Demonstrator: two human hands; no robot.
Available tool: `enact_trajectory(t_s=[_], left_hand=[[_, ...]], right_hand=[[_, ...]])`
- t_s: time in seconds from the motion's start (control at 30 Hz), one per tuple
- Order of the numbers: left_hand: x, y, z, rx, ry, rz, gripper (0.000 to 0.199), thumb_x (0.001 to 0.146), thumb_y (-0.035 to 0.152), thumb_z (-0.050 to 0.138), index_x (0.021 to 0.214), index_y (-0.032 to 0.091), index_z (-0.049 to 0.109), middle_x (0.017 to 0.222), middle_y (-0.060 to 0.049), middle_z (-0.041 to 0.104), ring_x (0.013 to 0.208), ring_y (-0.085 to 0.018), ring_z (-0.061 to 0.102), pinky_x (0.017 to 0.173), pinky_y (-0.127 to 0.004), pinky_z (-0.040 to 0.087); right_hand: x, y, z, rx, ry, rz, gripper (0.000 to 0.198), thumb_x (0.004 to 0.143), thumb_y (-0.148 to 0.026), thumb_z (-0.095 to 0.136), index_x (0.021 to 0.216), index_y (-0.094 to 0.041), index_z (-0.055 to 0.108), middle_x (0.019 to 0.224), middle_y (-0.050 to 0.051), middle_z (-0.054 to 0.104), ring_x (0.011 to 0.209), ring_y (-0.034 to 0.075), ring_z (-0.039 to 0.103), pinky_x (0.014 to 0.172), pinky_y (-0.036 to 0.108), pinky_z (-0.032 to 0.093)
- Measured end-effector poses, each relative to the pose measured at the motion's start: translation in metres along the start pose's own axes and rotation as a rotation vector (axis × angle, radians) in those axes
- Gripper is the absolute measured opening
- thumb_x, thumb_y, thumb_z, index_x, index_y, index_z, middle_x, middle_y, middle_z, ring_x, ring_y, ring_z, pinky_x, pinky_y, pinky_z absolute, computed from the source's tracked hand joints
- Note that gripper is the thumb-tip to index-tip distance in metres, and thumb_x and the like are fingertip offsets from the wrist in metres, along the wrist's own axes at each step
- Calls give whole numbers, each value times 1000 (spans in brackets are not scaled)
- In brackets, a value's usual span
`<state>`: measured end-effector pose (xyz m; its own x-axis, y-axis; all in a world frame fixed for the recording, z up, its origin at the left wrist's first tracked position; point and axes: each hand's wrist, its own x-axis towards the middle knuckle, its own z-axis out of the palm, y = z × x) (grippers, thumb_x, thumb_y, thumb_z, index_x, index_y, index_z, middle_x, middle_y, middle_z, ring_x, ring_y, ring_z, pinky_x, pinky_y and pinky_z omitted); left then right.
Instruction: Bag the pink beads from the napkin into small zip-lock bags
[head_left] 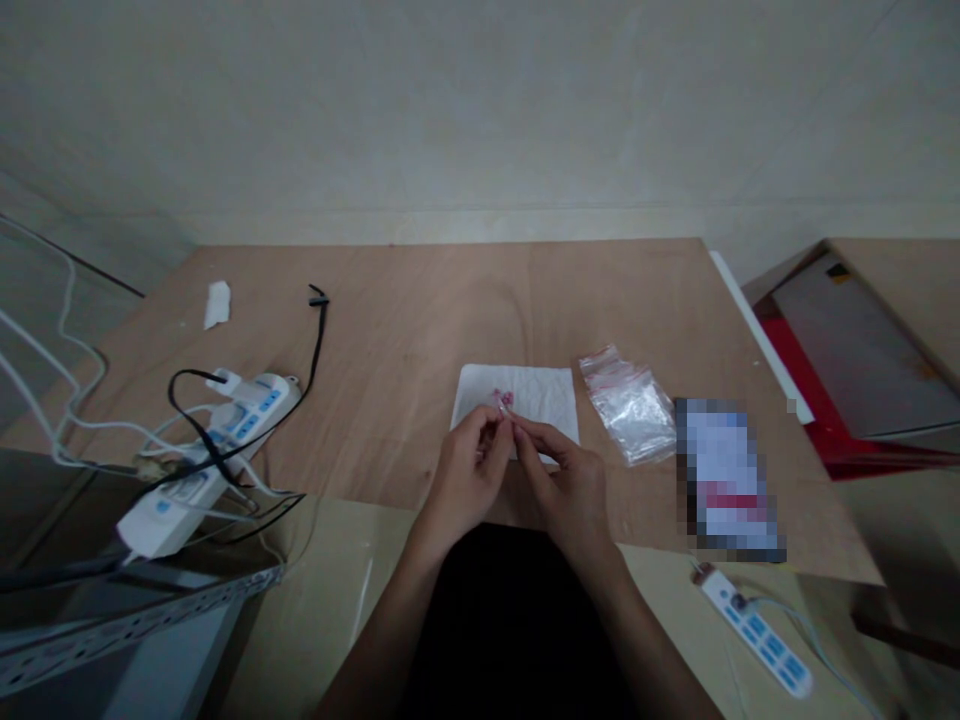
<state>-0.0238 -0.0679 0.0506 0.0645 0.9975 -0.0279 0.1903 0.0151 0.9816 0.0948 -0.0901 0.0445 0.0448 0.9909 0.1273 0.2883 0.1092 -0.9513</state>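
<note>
A white sheet like a napkin (544, 392) lies near the table's front edge. Over its lower part, my left hand (466, 468) and my right hand (568, 482) meet with their fingertips pinched together. Whatever sits between the fingers is too small and too covered to name. Just beyond the fingertips, a small cluster of pink-red bits (507, 398) shows against the white; I cannot tell whether they lie on the sheet or are part of what is pinched. To the right of the sheet are clear plastic zip bags (634, 405).
A blurred-out phone-like device (727, 475) lies at the right. On the left, a white power strip (255, 410) carries plugs and tangled cables. A paper scrap (217, 303) lies at the back left. Another power strip (757, 630) is below the table, near a red-lined box (802, 385).
</note>
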Motion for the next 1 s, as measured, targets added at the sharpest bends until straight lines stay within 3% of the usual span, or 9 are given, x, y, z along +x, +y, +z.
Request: enact_trajectory(t_s=[0.17,0.27,0.37,0.5,0.6,0.67,0.77,0.87,1.0], left_hand=[[0,15,-3,358,-15,91,22,84,15,50,63,20,46,63,3,49,60,-13,46,61,-26,33],[-1,26,-8,426,-47,50,22,80,17,52,60,20,44,57,5,43,56,-12,40,58,-26,28],[0,36,-12,399,-135,-3,22,82,23,47,60,20,46,58,5,45,57,-12,42,57,-27,28],[3,43,-14,282,-164,-32,27,84,24,41,58,20,44,55,5,44,56,-12,43,56,-27,27],[4,43,-15,204,-192,-45,25,84,25,42,60,19,47,58,5,47,59,-12,46,58,-27,31],[4,40,-15,152,-201,-67,25,84,26,43,61,19,50,59,4,48,60,-12,47,59,-27,32],[6,32,-12,11,-134,-116,26,82,30,49,58,19,50,56,4,44,57,-12,43,56,-26,31],[14,21,-4,-351,86,-209,30,84,32,46,58,18,52,57,2,46,56,-12,44,55,-26,34],[26,15,13,-925,109,-625,42,95,29,30,67,16,57,63,-3,58,56,-13,54,56,-26,41]], right_hand=[[5,-3,-10,-338,204,-112,23,90,-27,55,95,-18,75,82,7,79,65,22,75,57,29,59],[10,-8,-22,-470,270,-139,20,87,-27,58,90,-18,76,78,8,78,65,22,74,58,31,59],[15,-9,-32,-351,135,-174,24,87,-25,58,106,-21,72,102,8,77,91,23,74,79,37,60],[18,1,-38,66,-249,-196,58,85,-29,66,140,-33,50,148,5,50,135,23,49,109,47,44],[19,10,-38,203,-410,-174,82,68,-36,84,142,-37,47,146,4,53,136,26,47,114,50,37],[21,13,-39,218,-396,-167,77,65,-39,86,136,-35,54,139,5,59,132,26,52,113,49,39],[29,12,-42,178,-339,-183,60,70,-42,82,125,-29,63,127,6,67,121,24,61,106,44,47],[48,0,-48,-29,-351,-291,54,70,-43,82,118,-23,65,113,7,72,106,23,67,94,39,53],[81,-32,-46,-657,-663,-569,35,77,-23,78,110,-14,68,102,11,72,94,25,69,81,37,52]])
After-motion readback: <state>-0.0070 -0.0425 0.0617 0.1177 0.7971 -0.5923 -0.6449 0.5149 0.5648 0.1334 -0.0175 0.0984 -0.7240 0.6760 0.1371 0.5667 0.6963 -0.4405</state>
